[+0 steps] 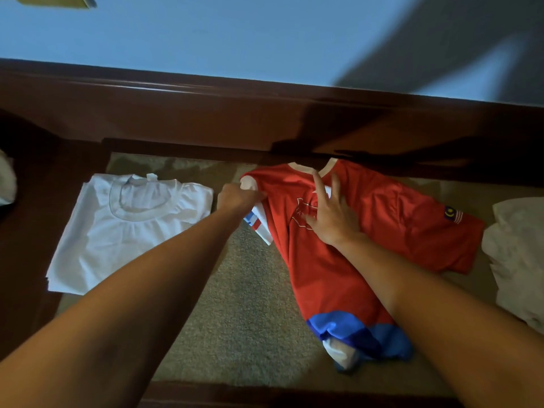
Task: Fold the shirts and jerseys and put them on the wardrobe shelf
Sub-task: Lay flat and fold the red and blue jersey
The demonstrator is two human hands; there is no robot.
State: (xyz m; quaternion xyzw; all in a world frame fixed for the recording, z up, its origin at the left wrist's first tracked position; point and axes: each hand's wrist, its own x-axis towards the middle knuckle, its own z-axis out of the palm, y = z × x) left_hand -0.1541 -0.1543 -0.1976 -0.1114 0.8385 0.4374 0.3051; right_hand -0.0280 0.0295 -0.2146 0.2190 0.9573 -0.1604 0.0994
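Folding the red jersey [347,245] on the carpet [250,290], right of the white shirt [123,231]. Right hand [329,213] presses flat, fingers spread; left hand [235,198] pinches the shoulder. Looks thin and slippery, so I'd grab seams.

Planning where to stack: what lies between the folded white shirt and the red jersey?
Head view: bare carpet, crossed by the left forearm; the left hand grips the red jersey beside the white shirt.
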